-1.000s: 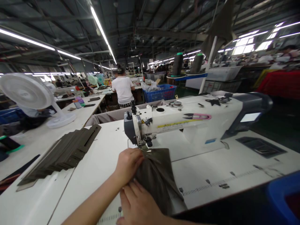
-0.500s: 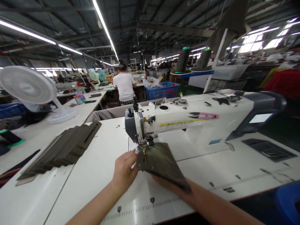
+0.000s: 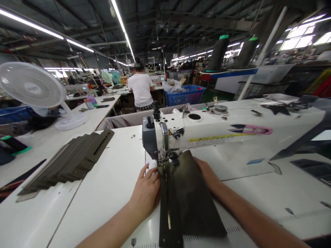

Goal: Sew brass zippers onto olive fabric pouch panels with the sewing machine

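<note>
Head view: we have a flat, dark olive fabric piece (image 3: 199,201) with a gold-toothed metal zip (image 3: 169,220) between our hands, its far end beneath the head of a white metal sewing machine (image 3: 219,124); our left hand (image 3: 147,186), half curled, rests at its left edge, our right hand (image 3: 205,170) sits partly hidden beyond its right; whether either pinches we cannot tell; most of its length seems left to feed, finished stitching being indiscernible; left of our left hand, stacked olive fabric pieces (image 3: 69,160) lie on the white tabletop (image 3: 121,165).
</note>
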The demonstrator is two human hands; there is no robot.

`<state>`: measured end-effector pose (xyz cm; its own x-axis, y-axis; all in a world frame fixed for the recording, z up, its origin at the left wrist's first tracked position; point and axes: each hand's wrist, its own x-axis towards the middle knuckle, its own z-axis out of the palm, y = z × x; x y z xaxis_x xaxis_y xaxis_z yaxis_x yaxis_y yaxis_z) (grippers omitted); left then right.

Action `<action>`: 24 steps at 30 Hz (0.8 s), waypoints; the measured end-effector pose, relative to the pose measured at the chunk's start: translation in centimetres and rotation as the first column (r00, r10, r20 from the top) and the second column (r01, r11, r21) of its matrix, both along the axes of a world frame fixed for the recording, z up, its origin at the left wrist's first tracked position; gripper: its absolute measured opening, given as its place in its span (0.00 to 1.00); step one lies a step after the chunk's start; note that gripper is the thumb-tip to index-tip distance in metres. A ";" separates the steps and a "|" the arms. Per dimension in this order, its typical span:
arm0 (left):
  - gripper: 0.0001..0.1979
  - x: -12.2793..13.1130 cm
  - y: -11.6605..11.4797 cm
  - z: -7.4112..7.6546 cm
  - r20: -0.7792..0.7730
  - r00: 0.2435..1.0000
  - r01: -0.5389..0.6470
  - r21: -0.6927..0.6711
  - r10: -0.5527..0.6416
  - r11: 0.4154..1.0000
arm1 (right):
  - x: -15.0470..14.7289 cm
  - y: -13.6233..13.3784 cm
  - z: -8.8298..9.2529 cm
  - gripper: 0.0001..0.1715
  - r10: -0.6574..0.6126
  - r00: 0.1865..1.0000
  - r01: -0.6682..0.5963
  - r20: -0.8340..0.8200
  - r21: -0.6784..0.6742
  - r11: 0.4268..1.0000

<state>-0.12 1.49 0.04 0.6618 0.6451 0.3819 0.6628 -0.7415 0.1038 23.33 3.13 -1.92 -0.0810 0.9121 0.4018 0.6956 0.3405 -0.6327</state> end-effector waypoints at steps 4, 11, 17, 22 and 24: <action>0.11 0.1 -0.2 0.0 -0.011 1.000 -0.003 0.020 0.003 1.000 | 1.0 0.4 0.8 0.31 -0.160 0.976 0.170 0.147 -0.057 0.984; 0.09 0.4 0.0 0.0 -0.010 1.000 0.013 0.073 -0.012 0.997 | 0.5 1.4 1.5 0.15 -0.291 0.764 0.254 0.575 0.146 0.956; 0.08 0.1 -0.2 0.0 0.065 0.998 -0.030 0.034 0.028 0.999 | -1.3 -0.2 1.4 0.09 -0.266 0.744 0.139 0.613 0.246 0.959; 0.11 -0.3 0.1 -0.7 0.201 0.977 -0.081 0.074 0.065 0.994 | -5.8 -3.1 -0.2 0.17 0.080 0.915 -0.188 0.396 0.242 0.952; 0.12 -0.5 0.6 -1.1 0.170 0.985 0.023 0.097 -0.039 0.995 | -6.9 -3.5 -0.9 0.20 0.124 0.912 -0.208 0.391 0.181 0.961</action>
<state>-0.64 2.10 -1.03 0.6003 0.5810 0.5495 0.6176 -0.7734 0.1431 16.48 -0.37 -2.79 -0.4058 0.7677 0.4959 0.7871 0.5694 -0.2374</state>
